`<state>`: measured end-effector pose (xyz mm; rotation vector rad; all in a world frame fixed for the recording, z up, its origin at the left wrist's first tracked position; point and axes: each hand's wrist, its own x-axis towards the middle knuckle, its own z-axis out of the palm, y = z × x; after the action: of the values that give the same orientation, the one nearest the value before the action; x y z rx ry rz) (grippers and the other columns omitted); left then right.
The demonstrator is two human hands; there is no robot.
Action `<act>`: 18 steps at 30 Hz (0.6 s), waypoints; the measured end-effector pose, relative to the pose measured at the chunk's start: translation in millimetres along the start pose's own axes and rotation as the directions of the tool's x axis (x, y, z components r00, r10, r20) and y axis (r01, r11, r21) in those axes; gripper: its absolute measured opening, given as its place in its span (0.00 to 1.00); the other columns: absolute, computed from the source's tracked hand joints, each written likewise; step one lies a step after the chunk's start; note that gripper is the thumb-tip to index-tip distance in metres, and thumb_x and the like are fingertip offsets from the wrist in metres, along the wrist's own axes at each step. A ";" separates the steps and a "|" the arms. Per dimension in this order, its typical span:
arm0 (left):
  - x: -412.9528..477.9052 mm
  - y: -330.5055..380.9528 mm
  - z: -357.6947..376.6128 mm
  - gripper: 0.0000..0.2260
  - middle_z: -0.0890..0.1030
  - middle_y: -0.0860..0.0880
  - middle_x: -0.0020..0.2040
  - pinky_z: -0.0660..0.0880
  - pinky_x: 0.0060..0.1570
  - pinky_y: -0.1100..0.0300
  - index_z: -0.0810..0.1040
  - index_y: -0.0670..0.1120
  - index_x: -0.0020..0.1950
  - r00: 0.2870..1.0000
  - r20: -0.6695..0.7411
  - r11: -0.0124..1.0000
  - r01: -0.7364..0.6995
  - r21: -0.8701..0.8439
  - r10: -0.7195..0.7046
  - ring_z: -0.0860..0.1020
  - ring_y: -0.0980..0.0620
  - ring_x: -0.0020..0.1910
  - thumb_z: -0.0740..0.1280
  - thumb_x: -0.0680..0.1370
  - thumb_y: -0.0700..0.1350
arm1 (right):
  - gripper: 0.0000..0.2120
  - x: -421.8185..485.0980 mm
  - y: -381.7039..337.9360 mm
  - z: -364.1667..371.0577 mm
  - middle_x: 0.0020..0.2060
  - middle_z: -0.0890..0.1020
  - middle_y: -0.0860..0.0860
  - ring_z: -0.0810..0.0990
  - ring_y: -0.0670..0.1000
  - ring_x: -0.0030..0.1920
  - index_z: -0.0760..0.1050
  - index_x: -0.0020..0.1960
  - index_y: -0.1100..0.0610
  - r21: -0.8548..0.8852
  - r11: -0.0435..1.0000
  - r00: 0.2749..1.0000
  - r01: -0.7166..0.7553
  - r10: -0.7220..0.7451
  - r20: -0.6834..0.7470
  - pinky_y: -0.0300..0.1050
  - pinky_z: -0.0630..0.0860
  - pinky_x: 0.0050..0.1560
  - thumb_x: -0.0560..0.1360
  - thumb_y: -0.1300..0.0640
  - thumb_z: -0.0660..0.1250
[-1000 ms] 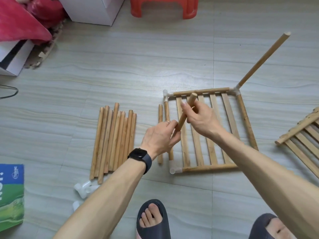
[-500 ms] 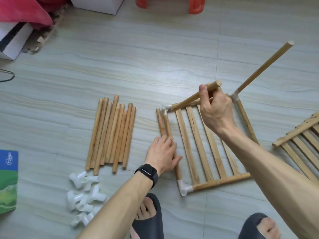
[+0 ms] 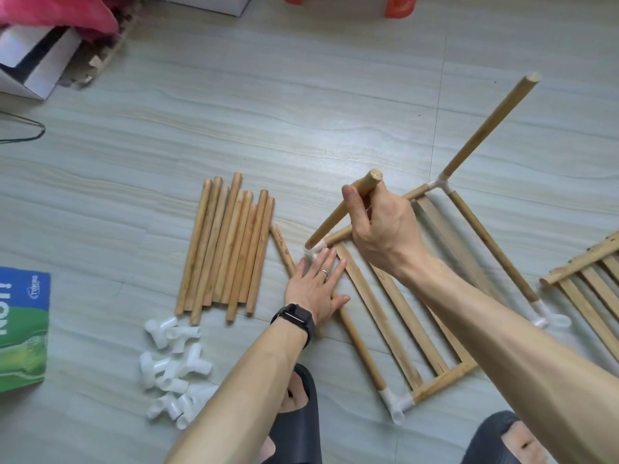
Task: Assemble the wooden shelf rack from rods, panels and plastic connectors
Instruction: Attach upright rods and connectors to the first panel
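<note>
Gripped in the right hand [image 3: 385, 229], the rod [image 3: 338, 212] has swung steeper, its lower tip now at the corner connector [image 3: 315, 252], beside which the flat left hand [image 3: 315, 289] pins the panel [image 3: 377, 313], so seating looks next

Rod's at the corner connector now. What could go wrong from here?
The rod in the right hand looks slanted at the connector; pushed so, it may jam or twist the joint. Fingers of the left hand lie against that connector and could get pinched. The standing rod may get knocked.
</note>
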<state>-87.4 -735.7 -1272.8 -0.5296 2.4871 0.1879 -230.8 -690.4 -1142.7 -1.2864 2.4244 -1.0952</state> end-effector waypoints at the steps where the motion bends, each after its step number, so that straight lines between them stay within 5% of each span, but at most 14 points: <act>1: -0.7 -0.4 1.3 0.32 0.33 0.50 0.81 0.40 0.79 0.43 0.33 0.51 0.81 1.000 -0.003 1.000 -0.004 -0.017 0.004 0.30 0.50 0.79 0.42 0.84 0.64 | 0.19 0.4 -1.9 0.5 0.29 0.72 0.42 0.76 0.52 0.30 0.72 0.49 0.56 0.002 1.000 1.000 0.002 -0.002 0.008 0.50 0.72 0.34 0.84 0.41 0.56; 14: 1.0 0.7 11.8 0.31 0.33 0.54 0.81 0.40 0.78 0.39 0.32 0.55 0.79 1.000 0.003 0.988 0.029 -0.152 -0.028 0.29 0.54 0.78 0.44 0.83 0.63 | 0.17 -3.4 -11.8 4.7 0.29 0.70 0.41 0.74 0.53 0.29 0.71 0.50 0.55 -0.067 0.992 0.991 0.103 -0.097 0.093 0.50 0.70 0.31 0.84 0.42 0.56; 18: -0.9 1.3 9.4 0.31 0.47 0.51 0.83 0.41 0.78 0.39 0.43 0.53 0.83 0.999 -0.024 0.986 0.039 -0.162 -0.043 0.38 0.52 0.81 0.46 0.83 0.62 | 0.15 2.1 -25.6 3.1 0.29 0.69 0.41 0.72 0.51 0.31 0.68 0.49 0.52 -0.143 0.958 0.948 0.247 -0.208 0.241 0.46 0.65 0.30 0.84 0.41 0.56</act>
<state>-82.4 -731.9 -1280.0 -0.6535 2.4985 0.3706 -214.3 -702.7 -1127.0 -1.6816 2.2847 -0.7511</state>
